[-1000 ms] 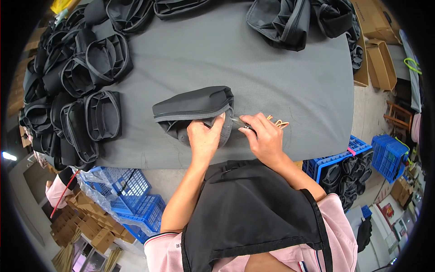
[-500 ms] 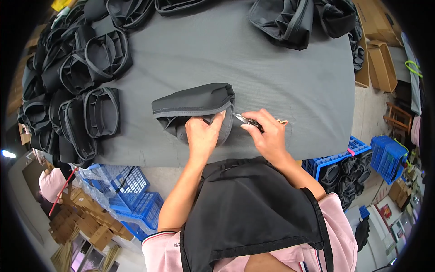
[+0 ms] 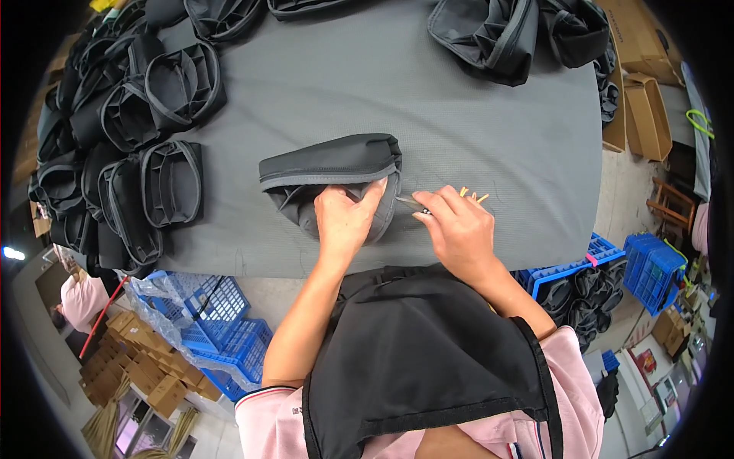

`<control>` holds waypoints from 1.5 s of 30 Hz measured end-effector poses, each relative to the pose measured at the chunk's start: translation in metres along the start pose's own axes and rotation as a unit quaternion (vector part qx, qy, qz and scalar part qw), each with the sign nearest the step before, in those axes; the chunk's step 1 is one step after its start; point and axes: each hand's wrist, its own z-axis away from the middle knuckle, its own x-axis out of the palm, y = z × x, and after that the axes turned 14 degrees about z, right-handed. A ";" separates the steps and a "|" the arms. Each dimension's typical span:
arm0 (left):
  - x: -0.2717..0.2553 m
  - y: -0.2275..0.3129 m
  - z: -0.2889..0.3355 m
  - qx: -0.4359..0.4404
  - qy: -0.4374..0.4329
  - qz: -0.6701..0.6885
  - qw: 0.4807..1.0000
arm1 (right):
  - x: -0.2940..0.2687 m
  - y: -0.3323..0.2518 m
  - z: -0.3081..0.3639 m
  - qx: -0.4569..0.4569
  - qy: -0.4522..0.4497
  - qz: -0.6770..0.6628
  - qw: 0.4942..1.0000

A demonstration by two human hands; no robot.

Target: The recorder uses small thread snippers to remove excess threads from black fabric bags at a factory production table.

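A black zippered pouch [image 3: 332,159] with grey edging lies on the grey table in front of me, its mouth facing me. My left hand [image 3: 344,218] grips the pouch at its right end, the thumb on the edging near the corner and the fingers partly hidden inside. Just right of it, my right hand [image 3: 462,229] is closed round small pointed thread snips [image 3: 410,200]. Their narrow tip points left at the pouch's side seam, close to it; I cannot tell whether they touch. Yellowish ends show behind the fingers, and the grip is mostly hidden.
Many similar black pouches [image 3: 172,183] are heaped along the table's left side, with others [image 3: 489,38] at the far right. Blue crates [image 3: 222,306] stand below the left edge; another crate [image 3: 573,268] at right holds black pouches. Cardboard boxes [image 3: 646,115] stand beyond the right edge.
My right hand has turned over and shifted slightly right, so the snips' dark grip is now mostly covered. The left hand keeps its hold on the pouch.
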 end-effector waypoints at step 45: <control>-0.050 0.074 -0.022 -0.193 -0.259 -0.019 0.946 | 0.019 -0.017 -0.027 0.047 -0.075 -0.345 0.934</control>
